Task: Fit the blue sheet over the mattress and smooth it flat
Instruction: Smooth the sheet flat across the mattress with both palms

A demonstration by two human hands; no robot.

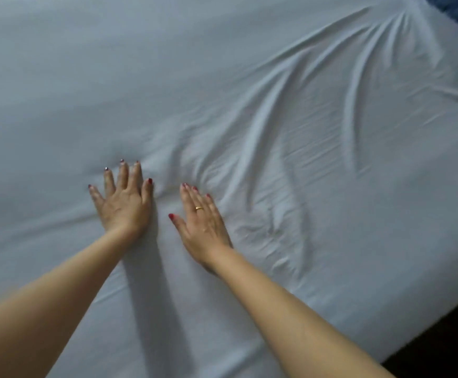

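The blue sheet (249, 77) is already on the mattress, covering the whole top of the bed as far as I can see, and it looks tucked down over the near edge at the lower right, so I'd say we're in the smoothing part now, not the fitting. The far-left stretch lies pretty flat, but there's a fan of long wrinkles (318, 110) running from the far right corner of the bed down toward the middle, plus a crumpled patch just ahead of the hands. Left hand (124, 205) is flat on the sheet, fingers spread and straight, pressing, not gripping anything. Right hand (204, 225) just beside it does the same, fingers straight and closer together, with a gold ring (199, 208) on one. My guess for the next move: sweep both palms outward toward that far right corner to push the slack off, maybe retug the corner, since that's where the folds bunch. No containers anywhere in view. Dark floor (446, 336) past the near right edge.
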